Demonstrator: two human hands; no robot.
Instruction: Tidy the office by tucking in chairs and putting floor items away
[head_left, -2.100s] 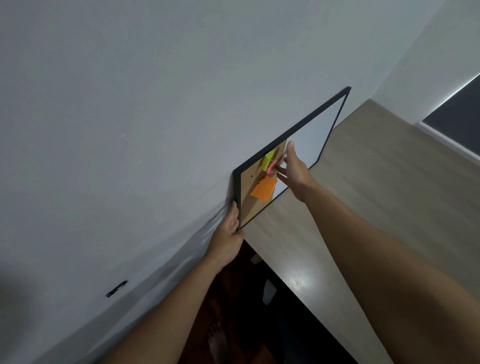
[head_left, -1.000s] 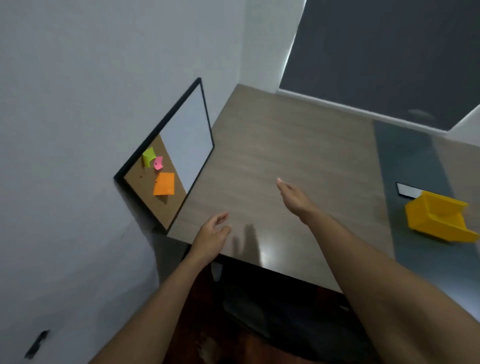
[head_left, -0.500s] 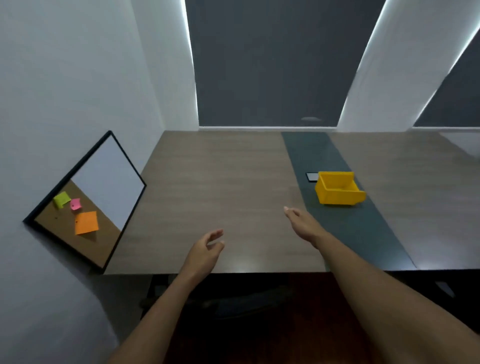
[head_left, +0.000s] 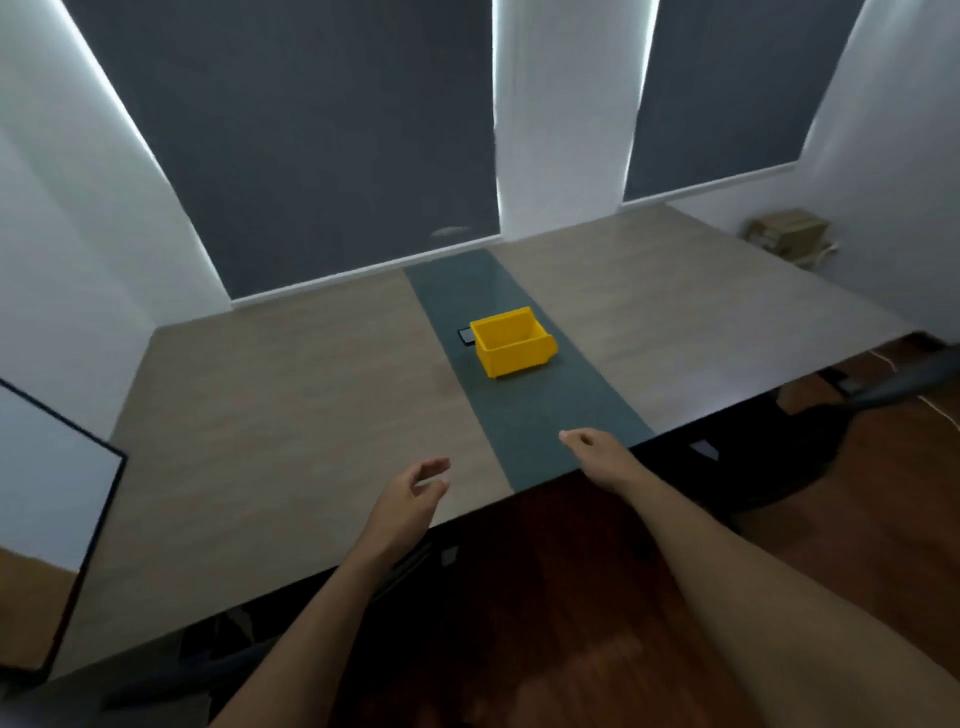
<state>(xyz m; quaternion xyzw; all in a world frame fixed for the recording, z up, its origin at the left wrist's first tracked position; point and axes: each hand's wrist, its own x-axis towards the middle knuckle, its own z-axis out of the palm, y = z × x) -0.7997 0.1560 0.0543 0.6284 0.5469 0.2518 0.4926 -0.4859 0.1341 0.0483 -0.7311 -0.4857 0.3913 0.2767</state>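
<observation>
Standing on desk (head_left: 291, 415), far left | board (head_left: 47, 493): black frame, white above cork

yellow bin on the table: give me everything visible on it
The yellow bin looks like moulded plastic: open-topped, with a taller far wall and its right end cut lower. It stands upright, slightly askew, on the dark strip that runs down the middle of the table. What shows of its inside looks empty. A small dark flat object lies at its far left corner; whether they touch is unclear.
</observation>
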